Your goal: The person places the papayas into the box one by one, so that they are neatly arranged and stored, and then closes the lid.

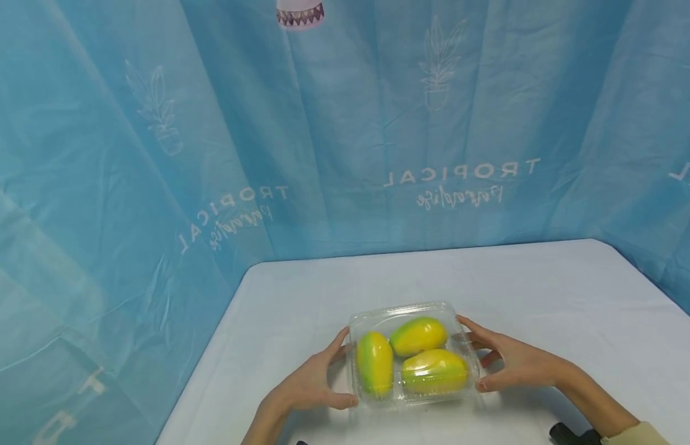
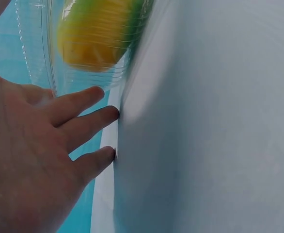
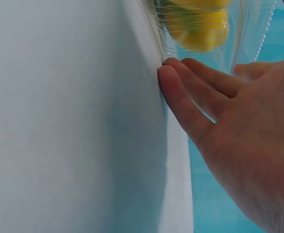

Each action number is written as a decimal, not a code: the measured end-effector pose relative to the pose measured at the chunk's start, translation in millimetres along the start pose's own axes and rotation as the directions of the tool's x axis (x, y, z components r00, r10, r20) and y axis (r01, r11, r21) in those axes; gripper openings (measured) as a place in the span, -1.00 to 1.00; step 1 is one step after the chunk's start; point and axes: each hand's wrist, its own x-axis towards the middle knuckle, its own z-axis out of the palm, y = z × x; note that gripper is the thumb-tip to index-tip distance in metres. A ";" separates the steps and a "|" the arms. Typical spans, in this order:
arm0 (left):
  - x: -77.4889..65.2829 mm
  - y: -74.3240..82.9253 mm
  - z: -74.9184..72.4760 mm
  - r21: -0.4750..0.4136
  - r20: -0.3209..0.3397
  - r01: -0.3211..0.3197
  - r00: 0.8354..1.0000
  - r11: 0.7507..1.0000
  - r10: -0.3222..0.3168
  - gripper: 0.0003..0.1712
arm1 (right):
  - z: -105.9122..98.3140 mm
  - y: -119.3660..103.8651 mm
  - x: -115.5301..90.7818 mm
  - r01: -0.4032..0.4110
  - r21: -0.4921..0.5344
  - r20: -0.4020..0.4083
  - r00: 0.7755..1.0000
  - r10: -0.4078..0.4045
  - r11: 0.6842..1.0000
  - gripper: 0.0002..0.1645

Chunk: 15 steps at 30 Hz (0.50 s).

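Note:
A clear plastic clamshell box [image 1: 373, 318] lies closed on the white tabletop, with ribbed walls. Inside it are three yellow-green mangoes: one upright at the left [image 1: 374, 364], one at the upper right [image 1: 419, 335] and one at the lower right [image 1: 435, 371]. My left hand [image 1: 314, 377] spans the box's left side, thumb near the front corner and index finger near the back one. On the opposite side my right hand [image 1: 514, 361] spans the box likewise. Both wrist views show fairly straight fingers [image 2: 91, 121], [image 3: 185, 102], some tips right at the table surface beside the box.
A white cloth covers the table [image 1: 300, 290], whose far corners are rounded. Blue printed curtains [image 1: 345, 154] hang behind and along the sides. By the right wrist a black device [image 1: 573, 434] shows at the bottom edge.

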 end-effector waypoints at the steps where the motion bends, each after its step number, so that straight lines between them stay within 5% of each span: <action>1: 0.2 0.8 0.2 0.011 -0.002 0.004 1.000 1.000 -0.004 0.38 | -0.3 0.0 -0.3 0.000 0.000 -0.001 1.000 0.000 1.000 0.18; 15: -1.1 1.3 4.6 -0.019 -0.009 0.004 1.000 1.000 -0.004 0.36 | 0.2 4.7 -2.6 -0.029 0.006 0.012 1.000 0.029 1.000 0.18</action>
